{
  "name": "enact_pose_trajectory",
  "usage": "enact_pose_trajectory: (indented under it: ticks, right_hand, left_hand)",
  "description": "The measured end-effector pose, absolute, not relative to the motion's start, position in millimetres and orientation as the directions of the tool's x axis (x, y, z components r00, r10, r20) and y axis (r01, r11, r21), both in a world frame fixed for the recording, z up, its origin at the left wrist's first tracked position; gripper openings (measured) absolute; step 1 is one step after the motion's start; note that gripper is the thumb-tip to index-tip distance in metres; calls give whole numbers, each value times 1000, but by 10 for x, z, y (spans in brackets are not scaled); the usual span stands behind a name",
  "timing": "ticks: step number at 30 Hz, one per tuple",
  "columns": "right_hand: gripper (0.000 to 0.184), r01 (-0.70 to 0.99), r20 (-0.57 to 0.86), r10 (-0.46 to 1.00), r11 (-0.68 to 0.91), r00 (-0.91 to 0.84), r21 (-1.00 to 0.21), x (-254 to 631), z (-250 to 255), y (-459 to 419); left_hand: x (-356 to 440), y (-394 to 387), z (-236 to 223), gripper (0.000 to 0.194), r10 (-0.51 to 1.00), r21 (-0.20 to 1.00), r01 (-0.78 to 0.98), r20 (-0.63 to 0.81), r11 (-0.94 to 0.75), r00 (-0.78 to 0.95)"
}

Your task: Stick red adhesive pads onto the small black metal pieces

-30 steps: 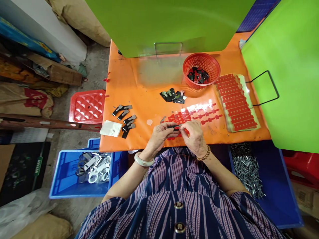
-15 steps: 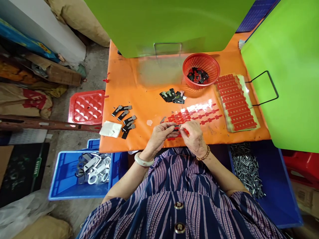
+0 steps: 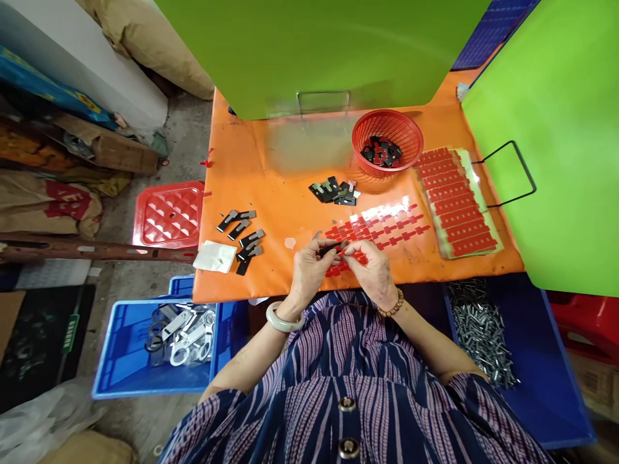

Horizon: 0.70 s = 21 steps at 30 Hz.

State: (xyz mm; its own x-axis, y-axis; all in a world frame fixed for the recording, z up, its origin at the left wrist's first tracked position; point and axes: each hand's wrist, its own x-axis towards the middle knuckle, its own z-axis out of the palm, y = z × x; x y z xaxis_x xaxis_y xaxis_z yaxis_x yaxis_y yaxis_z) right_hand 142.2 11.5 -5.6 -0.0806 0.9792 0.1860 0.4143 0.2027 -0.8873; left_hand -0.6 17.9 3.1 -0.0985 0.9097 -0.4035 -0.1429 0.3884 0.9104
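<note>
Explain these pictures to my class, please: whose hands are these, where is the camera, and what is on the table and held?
There is no machine: a person works with two bare hands, seen by one head-worn camera looking forward and down. The left hand holds a small flat black piece; the right hand has its fingertips at one end, though any grip is unclear. On the orange-covered table lie flat black pieces with grey tabs, stacked sheets with red rows and a round red plastic basket holding black and red pieces.
</note>
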Motion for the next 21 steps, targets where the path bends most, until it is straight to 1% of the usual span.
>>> enact_pose_trajectory:
  ticks: [2,4,6,8,10,15,21]
  right_hand:
    - [7,404,176,983,185,-61,-896,1403,-42,109]
    - [8,420,199,980,191,-24,-887,1392,-16,111]
    - [8,433,217,976,198,-6,-879,1393,13,122]
    - [9,422,199,980,190,-24,-887,1406,37,141]
    - [9,394,158,986,163,-46,-904,1423,48,165]
    - [6,340,72,997,79,-32,-937,1455,35,236]
    - [6,297,12,998,30,-64,-954,1460,-27,317]
  left_hand:
    - [7,167,15,16,921,931,-85,-365,356,-136]
    - [15,153,-14,17,932,945,-57,-328,323,-157]
    - [18,145,-42,17,938,951,-67,-310,303,-153]
    - [13,150,-57,18,941,949,-96,-311,300,-133]
    - [-1,164,-54,19,936,936,-131,-339,326,-98]
    - [-50,200,-12,23,892,865,-242,-451,440,12]
    - [-71,208,1,26,870,826,-304,-492,475,24]
